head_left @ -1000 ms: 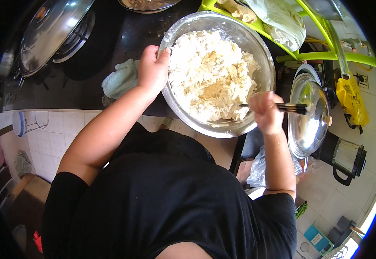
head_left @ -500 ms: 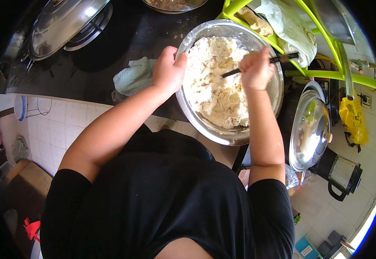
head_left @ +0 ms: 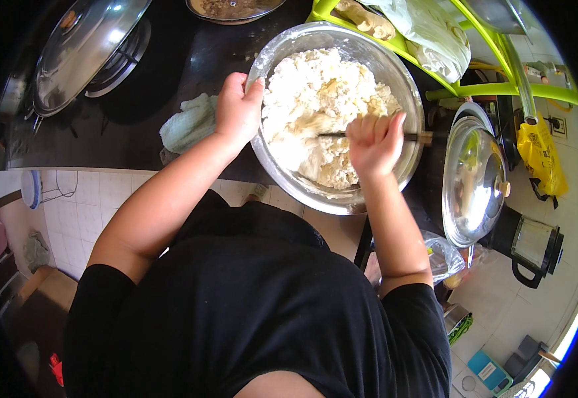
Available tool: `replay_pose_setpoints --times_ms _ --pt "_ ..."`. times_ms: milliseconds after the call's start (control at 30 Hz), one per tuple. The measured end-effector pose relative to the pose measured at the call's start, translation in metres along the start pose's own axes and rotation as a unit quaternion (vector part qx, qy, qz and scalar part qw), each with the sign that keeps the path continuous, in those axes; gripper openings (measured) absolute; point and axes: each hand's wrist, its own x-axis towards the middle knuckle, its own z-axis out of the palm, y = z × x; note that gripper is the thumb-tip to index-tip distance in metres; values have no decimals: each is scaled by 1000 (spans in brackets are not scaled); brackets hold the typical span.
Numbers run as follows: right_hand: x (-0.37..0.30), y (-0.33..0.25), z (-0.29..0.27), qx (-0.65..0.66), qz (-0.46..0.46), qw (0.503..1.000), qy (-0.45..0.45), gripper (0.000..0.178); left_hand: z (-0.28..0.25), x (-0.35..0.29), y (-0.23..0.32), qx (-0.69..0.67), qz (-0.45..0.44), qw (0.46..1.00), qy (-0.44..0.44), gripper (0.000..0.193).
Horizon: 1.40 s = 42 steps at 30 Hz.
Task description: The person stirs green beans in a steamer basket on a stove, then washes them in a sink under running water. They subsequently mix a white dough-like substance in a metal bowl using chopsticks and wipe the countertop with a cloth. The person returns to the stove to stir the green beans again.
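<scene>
A large steel mixing bowl (head_left: 315, 199) sits at the front edge of the dark counter. Inside lies shaggy, pale, lumpy dough (head_left: 329, 79) with loose flour about it. My left hand (head_left: 237, 109) is closed on the bowl's left rim, thumb over the edge. Over the right part of the bowl, my right hand (head_left: 376, 142) is wrapped round dark chopsticks (head_left: 425, 137). They lie nearly level, their tips in the dough and their brown ends past my fist. Whether it is one stick or a pair is hard to make out.
A pale green cloth (head_left: 189, 125) lies left of the bowl. Lidded pans stand at the far left (head_left: 93, 56) and at the right (head_left: 471, 186). Close behind the bowl is a green rack (head_left: 428, 76) with ginger (head_left: 366, 18) and a plastic bag (head_left: 435, 40).
My right fist has moved left and nearer to me, swinging the chopsticks level through the dough. The bowl and my left hand appear slightly further left; my left hand keeps its hold.
</scene>
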Motion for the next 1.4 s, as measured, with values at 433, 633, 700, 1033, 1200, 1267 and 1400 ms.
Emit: replay_pose_setpoints --times_ms 433,633,700,1033,1200,1267,1400 --pt "25 28 77 -83 39 994 -62 50 1 -6 6 40 -7 999 8 24" --pt "85 -8 20 -190 -112 975 -25 55 -3 -9 19 108 -27 994 -4 27" --pt "86 -26 10 -164 -111 980 -8 60 -4 -9 19 111 -21 994 -2 27" --pt "38 29 49 -105 -109 987 -46 54 -2 -7 14 54 -9 999 1 23" --pt "-21 -11 0 -93 5 987 -134 53 1 -10 13 67 -2 998 6 24" --pt "-25 -37 -5 -139 80 979 -126 54 0 -12 16 71 -15 997 -4 25" --pt "28 -86 2 -123 42 988 -80 58 -1 -13 17 69 -35 997 -11 25"
